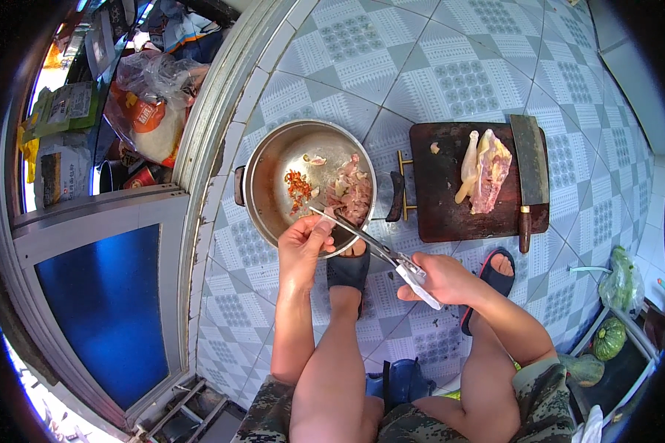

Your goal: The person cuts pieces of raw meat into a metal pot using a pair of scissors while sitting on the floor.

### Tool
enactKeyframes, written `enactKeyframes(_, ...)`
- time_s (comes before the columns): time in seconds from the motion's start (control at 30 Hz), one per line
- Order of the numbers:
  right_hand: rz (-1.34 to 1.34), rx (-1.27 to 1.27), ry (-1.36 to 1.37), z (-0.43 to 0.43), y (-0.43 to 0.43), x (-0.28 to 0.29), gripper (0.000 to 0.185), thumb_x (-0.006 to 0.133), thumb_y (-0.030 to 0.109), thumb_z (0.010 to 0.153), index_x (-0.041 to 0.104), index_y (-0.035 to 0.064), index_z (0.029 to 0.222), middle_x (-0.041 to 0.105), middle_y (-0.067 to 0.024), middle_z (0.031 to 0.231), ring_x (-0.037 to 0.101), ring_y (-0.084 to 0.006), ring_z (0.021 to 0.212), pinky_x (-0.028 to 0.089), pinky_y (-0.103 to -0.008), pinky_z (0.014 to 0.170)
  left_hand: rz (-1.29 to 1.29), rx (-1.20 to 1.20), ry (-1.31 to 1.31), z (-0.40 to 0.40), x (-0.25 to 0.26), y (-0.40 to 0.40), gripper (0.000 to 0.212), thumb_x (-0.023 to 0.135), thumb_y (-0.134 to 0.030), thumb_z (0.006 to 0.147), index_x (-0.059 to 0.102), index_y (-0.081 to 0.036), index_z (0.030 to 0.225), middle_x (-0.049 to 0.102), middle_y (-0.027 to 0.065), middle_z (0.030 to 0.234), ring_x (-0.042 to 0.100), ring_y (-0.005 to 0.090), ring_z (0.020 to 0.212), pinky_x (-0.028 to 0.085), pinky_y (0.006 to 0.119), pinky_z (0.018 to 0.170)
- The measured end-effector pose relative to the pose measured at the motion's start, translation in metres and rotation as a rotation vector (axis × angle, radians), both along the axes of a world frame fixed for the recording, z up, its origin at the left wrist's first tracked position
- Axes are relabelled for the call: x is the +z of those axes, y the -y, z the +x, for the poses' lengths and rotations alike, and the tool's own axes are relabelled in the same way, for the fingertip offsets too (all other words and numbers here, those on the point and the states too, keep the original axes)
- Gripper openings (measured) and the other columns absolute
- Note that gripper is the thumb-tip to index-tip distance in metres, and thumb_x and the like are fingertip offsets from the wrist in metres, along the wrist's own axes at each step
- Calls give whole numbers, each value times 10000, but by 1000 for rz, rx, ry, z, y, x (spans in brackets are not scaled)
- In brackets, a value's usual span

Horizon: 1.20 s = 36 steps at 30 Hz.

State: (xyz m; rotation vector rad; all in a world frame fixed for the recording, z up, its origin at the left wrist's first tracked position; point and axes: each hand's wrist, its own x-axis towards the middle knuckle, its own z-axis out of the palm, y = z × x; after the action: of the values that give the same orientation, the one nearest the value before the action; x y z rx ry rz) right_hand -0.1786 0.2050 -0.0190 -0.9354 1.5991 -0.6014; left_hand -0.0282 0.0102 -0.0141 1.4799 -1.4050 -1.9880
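My left hand [306, 238] pinches a small strip of raw meat [328, 215] between thumb and fingers, over the near rim of a metal pot [267, 188]. My right hand [442, 279] grips kitchen scissors [378, 247] with white material about the handles. Their parted blades reach over the pot beside the strip. Inside the pot lie small cut pieces of raw meat [352, 191], chopped red chili [297, 189] and pale bits that look like garlic or ginger [315, 160].
Right of the pot, a dark wooden chopping board [438, 219] holds a raw poultry piece with leg [489, 173] and a cleaver [529, 160]. Tiled floor [399, 72] surrounds them. A blue-panelled door [105, 310] stands left; a rack with green squash [609, 338] is at lower right.
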Motion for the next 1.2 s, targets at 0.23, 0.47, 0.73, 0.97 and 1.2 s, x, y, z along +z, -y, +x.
enactKeyframes(0.23, 8, 72, -21, -9, 6, 8, 683, 622, 652, 617, 534, 14, 842, 599, -175, 749, 600, -351, 748, 458, -407, 650, -42, -142, 41, 1, 1, 0, 79, 603, -88, 798, 604, -9, 791, 559, -1, 650, 472, 51, 518, 389, 184, 460)
enactKeyframes(0.47, -24, 28, -49, -6, 9, 5, 659, 623, 659, 604, 570, 12, 719, 595, -189, 696, 591, -369, 708, 454, -419, 613, -17, -121, 41, 3, -1, 4, 55, 576, -48, 784, 597, 2, 775, 562, 9, 637, 474, 57, 508, 386, 192, 449)
enactKeyframes(0.73, -19, 32, -7, -6, 10, 4, 637, 635, 639, 611, 578, 15, 728, 594, -186, 688, 593, -362, 706, 453, -413, 611, 0, -113, 33, 3, -2, 5, 52, 576, -38, 777, 601, 5, 762, 558, 7, 628, 470, 57, 498, 381, 196, 438)
enactKeyframes(0.97, -54, 69, 1, -11, 17, -1, 665, 599, 662, 633, 560, 3, 707, 584, -182, 668, 593, -351, 696, 444, -406, 610, 30, -264, 58, -6, 3, -1, 53, 593, -40, 754, 603, 8, 735, 531, 3, 580, 461, 68, 474, 372, 194, 434)
enactKeyframes(1.2, 78, 15, 80, -13, 22, -14, 628, 603, 633, 660, 556, 7, 675, 568, -173, 623, 589, -315, 613, 431, -385, 566, 63, -194, 65, -2, -2, 8, 100, 578, -79, 790, 624, 9, 805, 540, 7, 615, 467, 67, 500, 389, 189, 469)
